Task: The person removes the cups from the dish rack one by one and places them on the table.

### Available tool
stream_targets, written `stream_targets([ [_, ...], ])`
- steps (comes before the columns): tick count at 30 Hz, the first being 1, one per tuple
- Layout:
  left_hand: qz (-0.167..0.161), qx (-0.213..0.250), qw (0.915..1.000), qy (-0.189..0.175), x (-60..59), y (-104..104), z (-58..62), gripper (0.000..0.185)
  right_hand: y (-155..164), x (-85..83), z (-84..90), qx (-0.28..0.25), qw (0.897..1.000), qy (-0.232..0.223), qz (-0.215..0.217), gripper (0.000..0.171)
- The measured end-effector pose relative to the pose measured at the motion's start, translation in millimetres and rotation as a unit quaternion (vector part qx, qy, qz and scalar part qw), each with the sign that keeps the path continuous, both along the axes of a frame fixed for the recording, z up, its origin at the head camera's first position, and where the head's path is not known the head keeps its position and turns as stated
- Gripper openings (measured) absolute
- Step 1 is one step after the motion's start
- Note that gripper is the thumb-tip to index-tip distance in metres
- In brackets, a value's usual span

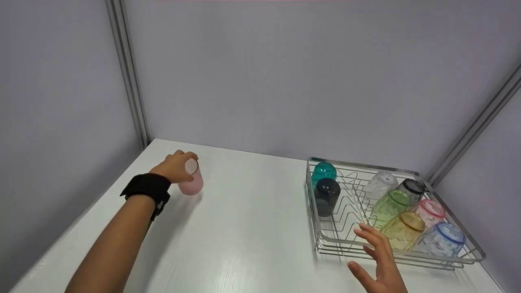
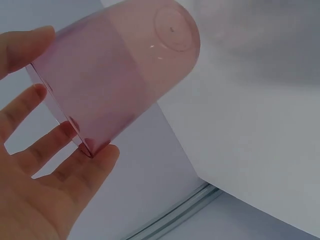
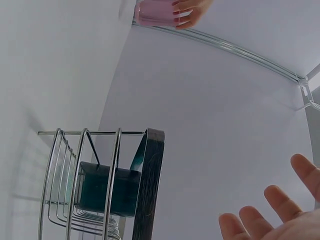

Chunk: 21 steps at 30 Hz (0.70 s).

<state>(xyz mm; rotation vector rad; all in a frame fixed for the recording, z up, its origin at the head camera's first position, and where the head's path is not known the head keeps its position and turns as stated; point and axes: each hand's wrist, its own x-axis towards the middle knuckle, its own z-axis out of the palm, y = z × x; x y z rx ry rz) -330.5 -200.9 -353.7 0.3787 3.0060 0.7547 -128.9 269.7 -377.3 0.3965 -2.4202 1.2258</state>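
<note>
My left hand (image 1: 173,167) pinches a translucent pink cup (image 1: 192,185) by its rim, at the far left of the white table. In the left wrist view the thumb and fingertips sit around the rim of the cup (image 2: 107,75), and its rounded base points away from the palm. Whether the base touches the table cannot be told. My right hand (image 1: 382,258) is held with fingers apart and nothing in it, just in front of a metal wire rack (image 1: 350,241). Only its fingertips and part of the palm show in the right wrist view.
Inside the rack, a teal cup (image 1: 324,173) and a dark cup (image 1: 327,197) stand at the left. Several tinted cups crowd its right side, among them a green one (image 1: 390,205), a yellow one (image 1: 403,230) and a blue-rimmed one (image 1: 441,240). Grey panels (image 1: 268,81) enclose the table.
</note>
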Motion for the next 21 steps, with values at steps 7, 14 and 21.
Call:
stream_targets([
  [7,0.034,-0.031,0.998,-0.044,5.9,-4,-4.3,0.057,-2,3.3,-10.7,0.017,1.0,0.006,0.001,0.053],
  [14,0.045,-0.036,0.9962,-0.065,7.3,-7,-8.9,0.058,-4,9.2,-14.3,0.016,1.0,-0.002,-0.009,0.051],
  [21,0.031,-0.049,0.9968,-0.055,2.0,0,-10.0,0.058,-4,13.0,-19.8,0.016,1.0,-0.004,-0.017,0.05],
])
